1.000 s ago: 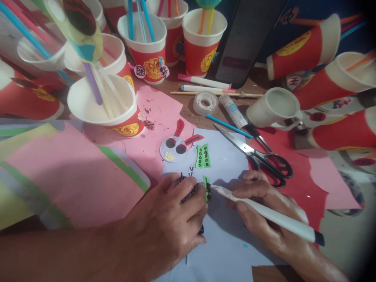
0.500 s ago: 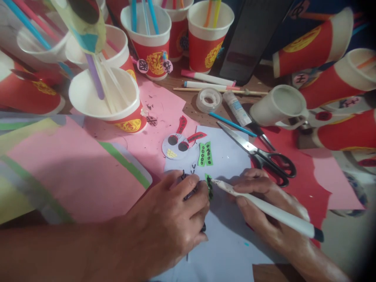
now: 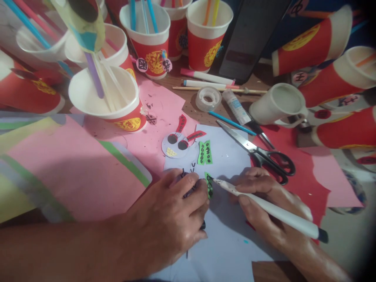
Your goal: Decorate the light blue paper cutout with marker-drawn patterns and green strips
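Pink sheet point(image 3: 73, 172): flat at left, green strip along its right edge, partly under the left forearm

Lilac sheet point(image 3: 232, 243): at centre front, overlapping the pink sheet; both hands on it

Red paper point(image 3: 305, 188): right of the lilac sheet, torn edge, under the scissors' handles

Tablet point(image 3: 249, 35): propped at the back, screen dark

Cups: many, red and white, some upright with straws, some on their sides at right; nearest cup point(image 3: 129, 123) upright on the pink sheet

Left hand point(image 3: 170, 219): palm down, fingers bent, tips pressing a small black-marked scrap onto the lilac sheet; closed round nothing, only pinning

Right hand point(image 3: 270, 211): closed round the marker, thumb and fingers pinching the barrel

Mug point(image 3: 277, 105): white, on its side, mouth toward the camera

Scissors point(image 3: 258, 150): blades parted, black handles just above the right hand, not touching it

Marker point(image 3: 279, 213): white barrel, black end pointing right, tip touching the green piece

Tape point(image 3: 208, 98), glue point(image 3: 235, 106): side by side behind the scissors

Face cut-out point(image 3: 175, 145): round, two dark eyes, red strips attached

Green piece point(image 3: 209, 184): on the lilac sheet, black dots on it, between left fingertips and marker tip, touching both
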Demonstrator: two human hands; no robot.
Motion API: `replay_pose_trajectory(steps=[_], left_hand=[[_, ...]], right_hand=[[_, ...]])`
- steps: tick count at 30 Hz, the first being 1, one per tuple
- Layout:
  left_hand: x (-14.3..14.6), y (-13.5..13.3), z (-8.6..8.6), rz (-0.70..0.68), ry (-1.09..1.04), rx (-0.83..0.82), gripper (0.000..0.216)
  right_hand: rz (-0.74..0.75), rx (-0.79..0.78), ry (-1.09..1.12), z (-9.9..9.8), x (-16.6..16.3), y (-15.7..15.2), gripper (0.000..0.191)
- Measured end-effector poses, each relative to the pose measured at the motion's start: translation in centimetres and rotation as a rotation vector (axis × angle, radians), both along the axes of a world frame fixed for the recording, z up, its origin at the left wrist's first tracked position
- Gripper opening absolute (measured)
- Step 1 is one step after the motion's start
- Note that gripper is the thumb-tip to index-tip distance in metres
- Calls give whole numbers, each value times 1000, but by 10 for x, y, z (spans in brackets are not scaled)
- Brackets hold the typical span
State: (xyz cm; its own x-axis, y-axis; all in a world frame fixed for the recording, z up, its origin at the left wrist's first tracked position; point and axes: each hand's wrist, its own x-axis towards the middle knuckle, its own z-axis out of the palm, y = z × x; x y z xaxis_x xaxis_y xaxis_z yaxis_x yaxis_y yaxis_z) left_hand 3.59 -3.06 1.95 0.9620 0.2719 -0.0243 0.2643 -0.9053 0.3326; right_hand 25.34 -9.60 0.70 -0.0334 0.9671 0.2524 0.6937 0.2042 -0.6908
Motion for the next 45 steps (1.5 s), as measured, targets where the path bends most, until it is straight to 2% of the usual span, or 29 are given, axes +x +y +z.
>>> replay_pose_trajectory(steps=[5, 10, 18, 24, 39, 45], left_hand=[[1, 1, -1, -18, 12, -16, 29], [0, 0, -3, -9, 6, 3, 34], [-1, 0, -2, -44, 19, -41, 32], [-1, 0, -2, -19, 21, -32, 34], [0, 1, -1, -33, 14, -53, 33], [1, 1, 0, 9, -7, 2, 34]], right_hand=[[54, 24, 52, -1, 0, 1, 12], [47, 5, 184, -6, 4, -3, 19], [48, -6, 91, -4, 4, -2, 17], [10, -23, 36, -4, 3, -3, 12], [84, 11, 91, -2, 0, 2, 14], [18, -22, 177, -8, 4, -5, 16]])
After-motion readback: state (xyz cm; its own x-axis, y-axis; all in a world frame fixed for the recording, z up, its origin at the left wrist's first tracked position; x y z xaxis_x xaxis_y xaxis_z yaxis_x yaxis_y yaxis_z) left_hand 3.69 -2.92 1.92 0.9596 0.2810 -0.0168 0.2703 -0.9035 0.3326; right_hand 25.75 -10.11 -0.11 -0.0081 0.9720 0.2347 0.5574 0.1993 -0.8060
